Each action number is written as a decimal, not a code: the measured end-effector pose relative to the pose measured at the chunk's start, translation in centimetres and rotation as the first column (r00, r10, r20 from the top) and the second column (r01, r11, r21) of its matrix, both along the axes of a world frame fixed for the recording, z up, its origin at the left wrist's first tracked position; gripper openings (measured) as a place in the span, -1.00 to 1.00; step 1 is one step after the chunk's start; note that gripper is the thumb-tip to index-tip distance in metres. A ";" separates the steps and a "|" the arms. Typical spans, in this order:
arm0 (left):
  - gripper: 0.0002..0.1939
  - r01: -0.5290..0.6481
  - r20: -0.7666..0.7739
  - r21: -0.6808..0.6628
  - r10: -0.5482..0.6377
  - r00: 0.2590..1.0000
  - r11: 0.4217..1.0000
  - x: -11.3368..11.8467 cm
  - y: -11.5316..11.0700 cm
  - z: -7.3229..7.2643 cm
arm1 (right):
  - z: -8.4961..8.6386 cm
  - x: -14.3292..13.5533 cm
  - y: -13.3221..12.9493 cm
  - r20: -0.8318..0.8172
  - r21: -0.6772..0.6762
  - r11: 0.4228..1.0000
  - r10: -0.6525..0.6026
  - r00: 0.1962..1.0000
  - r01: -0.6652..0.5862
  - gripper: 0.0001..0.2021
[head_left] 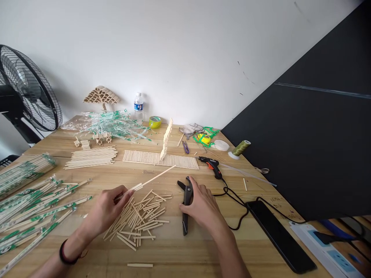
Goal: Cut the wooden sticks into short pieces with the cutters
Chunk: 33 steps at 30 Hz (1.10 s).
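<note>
My left hand [111, 204] pinches a long thin wooden stick [159, 175] together with a few short pieces at its fingertips. The long stick points up and to the right. My right hand [203, 202] has its thumb and fingers around a black hand cutter [187, 204], whose jaws point away from me. A loose pile of short cut sticks [145, 216] lies between the two hands. Beyond them, a flat strip of sticks laid side by side [139, 157] carries an upright stick piece [166, 139].
Wrapped chopsticks [31, 208] fill the left side, near a row of bare sticks [91, 157]. A glue gun [213, 166] with a looping cord, a black phone [282, 235] and a power strip [324, 247] are on the right. Plastic wrappers [110, 125] lie behind.
</note>
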<state>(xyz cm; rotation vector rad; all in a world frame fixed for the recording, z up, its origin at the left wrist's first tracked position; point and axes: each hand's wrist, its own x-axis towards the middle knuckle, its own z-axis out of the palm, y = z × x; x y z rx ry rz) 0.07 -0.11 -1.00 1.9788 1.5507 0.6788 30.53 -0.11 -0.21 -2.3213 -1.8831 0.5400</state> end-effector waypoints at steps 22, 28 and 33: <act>-0.50 0.010 0.092 0.076 -0.017 0.996 0.997 0.1 -0.5 0.6 | -1.1 0.7 0.8 -0.985 0.074 0.992 0.057 0.162 0.104 -0.39; -0.51 0.009 0.118 0.092 -0.019 0.993 0.996 0.1 -0.5 0.6 | -0.7 -0.1 0.5 -0.999 0.042 0.997 0.040 0.024 0.065 -0.51; -0.53 0.050 0.139 0.106 -0.064 0.988 0.993 0.3 -0.8 1.0 | -0.8 -1.0 0.1 -0.994 0.089 0.993 0.093 -0.054 0.083 -0.63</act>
